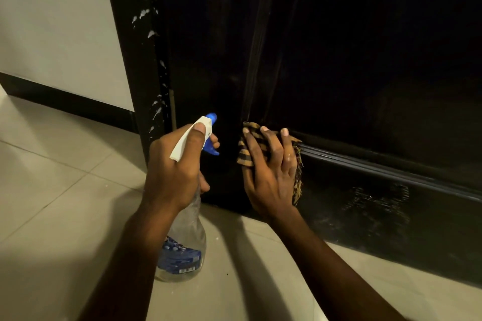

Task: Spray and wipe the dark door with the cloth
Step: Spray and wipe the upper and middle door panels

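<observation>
The dark door [339,60] fills the right and upper part of the view, with a raised moulding low down. My left hand [174,172] grips a clear spray bottle [182,242] by its neck, thumb on the white and blue trigger head, whose nozzle points at the door. My right hand [271,172] presses a brown striped cloth [247,148] flat against the door's lower left part, fingers spread over it. Faint wet streaks show on the bottom panel to the right of that hand.
A black door frame [140,47] with white paint flecks stands left of the door. Beyond it is a pale wall [57,21] with a dark skirting board. Light floor tiles [65,190] run below the door.
</observation>
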